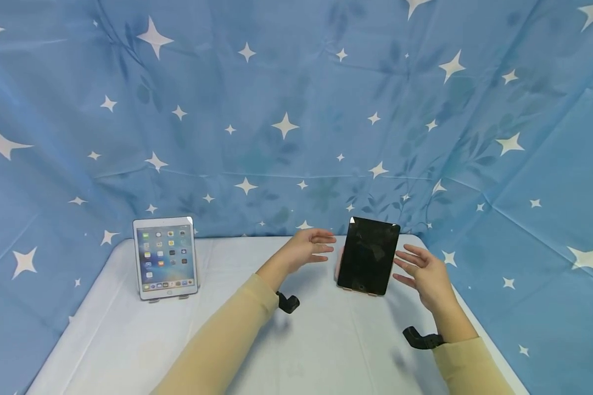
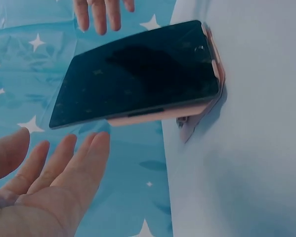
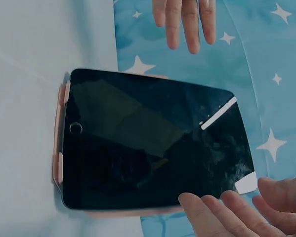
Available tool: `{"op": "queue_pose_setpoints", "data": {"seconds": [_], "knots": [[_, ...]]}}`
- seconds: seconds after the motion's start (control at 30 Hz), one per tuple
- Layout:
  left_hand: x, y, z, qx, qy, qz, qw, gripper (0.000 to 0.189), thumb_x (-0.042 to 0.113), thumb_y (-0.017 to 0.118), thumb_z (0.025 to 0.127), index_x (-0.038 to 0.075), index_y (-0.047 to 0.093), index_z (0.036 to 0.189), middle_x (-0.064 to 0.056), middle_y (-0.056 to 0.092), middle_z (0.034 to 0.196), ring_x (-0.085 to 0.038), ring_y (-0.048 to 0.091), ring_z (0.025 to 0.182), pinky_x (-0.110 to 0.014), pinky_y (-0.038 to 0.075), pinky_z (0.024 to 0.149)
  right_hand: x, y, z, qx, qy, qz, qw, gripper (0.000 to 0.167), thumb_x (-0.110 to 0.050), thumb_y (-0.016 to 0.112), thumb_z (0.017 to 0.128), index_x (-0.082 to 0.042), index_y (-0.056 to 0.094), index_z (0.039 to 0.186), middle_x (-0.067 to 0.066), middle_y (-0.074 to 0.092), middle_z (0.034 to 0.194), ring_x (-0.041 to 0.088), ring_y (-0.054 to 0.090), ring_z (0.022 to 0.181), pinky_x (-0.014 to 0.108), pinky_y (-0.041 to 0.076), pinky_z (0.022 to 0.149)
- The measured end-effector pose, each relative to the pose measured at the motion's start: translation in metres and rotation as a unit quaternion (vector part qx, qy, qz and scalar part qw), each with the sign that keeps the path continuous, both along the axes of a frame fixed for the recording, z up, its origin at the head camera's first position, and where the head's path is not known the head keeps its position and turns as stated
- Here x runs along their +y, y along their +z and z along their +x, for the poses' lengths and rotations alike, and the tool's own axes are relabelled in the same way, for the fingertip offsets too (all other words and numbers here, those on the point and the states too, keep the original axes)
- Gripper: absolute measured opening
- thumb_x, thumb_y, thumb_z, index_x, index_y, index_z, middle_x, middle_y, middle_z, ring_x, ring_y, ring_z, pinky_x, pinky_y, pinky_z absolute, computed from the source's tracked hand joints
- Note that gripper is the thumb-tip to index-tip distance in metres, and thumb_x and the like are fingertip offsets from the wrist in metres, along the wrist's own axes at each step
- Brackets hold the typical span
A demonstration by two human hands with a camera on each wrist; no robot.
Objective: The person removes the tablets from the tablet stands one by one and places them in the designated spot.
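Note:
A black tablet with a dark screen leans on a pink stand at the right of the table. My left hand is held out to the left of it, fingers extended and apart from it in the left wrist view. On the other side, my right hand has its fingers spread close to the tablet's right edge; whether they touch it I cannot tell. Neither hand holds anything. Farther left, a white tablet with a lit screen of app icons stands upright on its own stand.
A white cloth covers the table. Blue curtain fabric with white stars hangs behind it and along both sides. Black wrist mounts sit on both forearms.

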State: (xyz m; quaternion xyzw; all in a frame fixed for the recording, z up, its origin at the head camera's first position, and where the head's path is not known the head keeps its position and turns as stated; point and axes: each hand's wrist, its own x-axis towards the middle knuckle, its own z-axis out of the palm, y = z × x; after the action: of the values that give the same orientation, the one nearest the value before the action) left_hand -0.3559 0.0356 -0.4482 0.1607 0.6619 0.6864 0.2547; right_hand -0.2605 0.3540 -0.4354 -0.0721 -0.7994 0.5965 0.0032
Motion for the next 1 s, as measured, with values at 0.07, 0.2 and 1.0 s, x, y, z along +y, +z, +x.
{"op": "queue_pose_setpoints", "data": {"seconds": [0.07, 0.2, 1.0], "knots": [[0.0, 0.002, -0.004, -0.001, 0.001, 0.0, 1.0, 0.046, 0.002, 0.055, 0.111, 0.009, 0.053, 0.156, -0.011, 0.06, 0.157, -0.03, 0.061, 0.144, -0.047, 0.057, 0.116, 0.003, -0.001, -0.003, -0.004, -0.003, 0.002, 1.0, 0.059, -0.003, 0.046, 0.113, -0.003, 0.027, 0.169, 0.029, 0.04, 0.168, 0.002, 0.067, 0.121, 0.04, 0.066, 0.099], [0.002, 0.005, -0.011, 0.004, -0.006, -0.009, 0.9999, 0.046, 0.005, 0.056, 0.111, 0.011, 0.052, 0.157, -0.012, 0.057, 0.16, -0.03, 0.059, 0.145, -0.048, 0.056, 0.116, 0.009, -0.001, -0.008, -0.011, -0.014, 0.002, 0.9998, 0.06, -0.003, 0.047, 0.113, -0.003, 0.027, 0.169, 0.029, 0.039, 0.169, -0.001, 0.067, 0.117, 0.042, 0.065, 0.099], [0.033, 0.018, -0.042, 0.008, -0.025, -0.014, 0.9996, 0.053, 0.002, 0.055, 0.111, 0.007, 0.045, 0.163, -0.014, 0.049, 0.167, -0.033, 0.05, 0.154, -0.049, 0.051, 0.122, 0.016, 0.015, -0.033, -0.028, -0.016, -0.03, 0.999, 0.062, -0.005, 0.049, 0.113, -0.004, 0.024, 0.17, 0.027, 0.036, 0.171, 0.011, 0.066, 0.124, 0.051, 0.057, 0.109]]}}
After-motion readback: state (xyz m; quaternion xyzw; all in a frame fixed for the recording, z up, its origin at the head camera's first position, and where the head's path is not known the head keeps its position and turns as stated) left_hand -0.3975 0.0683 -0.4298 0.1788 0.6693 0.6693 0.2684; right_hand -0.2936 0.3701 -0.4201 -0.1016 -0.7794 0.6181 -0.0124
